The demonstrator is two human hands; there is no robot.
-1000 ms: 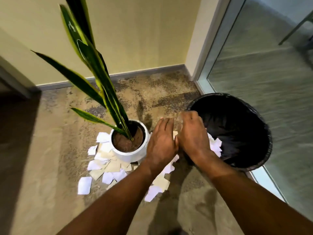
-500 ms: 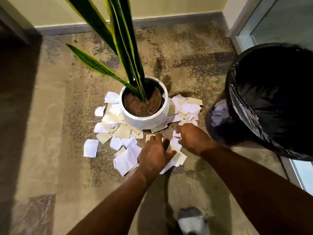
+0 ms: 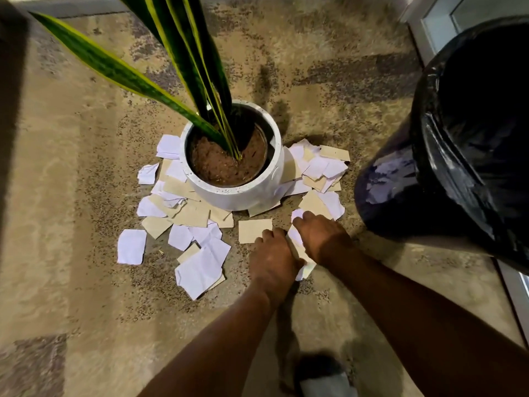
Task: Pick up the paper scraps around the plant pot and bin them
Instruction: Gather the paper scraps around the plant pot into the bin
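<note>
Carpet (image 3: 71, 224) filled most of the frame, a short, coarse pile mottled in tan and grey-brown. At centre stood a round white plant pot (image 3: 252, 190), smooth-walled with faint speckling, holding reddish-brown soil and long, stiff, blade-shaped leaves (image 3: 120, 73), dark green with yellow edges, that rose toward the upper left of the frame. At the right edge a bin (image 3: 400, 196) leaned into view, lined with a glossy, crinkled black bag.

Paper scraps (image 3: 200, 267) lay flat on the carpet in a loose ring around the pot's base, some touching it. They were torn, roughly rectangular pieces with ragged edges, thin white sheets mixed with stiffer tan, card-like ones, and many overlapped. The thickest heaps sat at the lower left of the pot and at its right, between pot and bin. One white scrap (image 3: 131, 246) lay apart at the left; one tan square (image 3: 253, 229) lay alone just below the pot.

Both bare hands were low on the floor below and right of the pot. The left hand (image 3: 272, 259) was curled, knuckles up, its fingertips touching the tan square's lower corner. The right hand (image 3: 320, 236) was bent over white and tan scraps, with paper showing between the two hands. Whether either hand actually gripped paper could not be told, since the fingers were hidden underneath.
</note>
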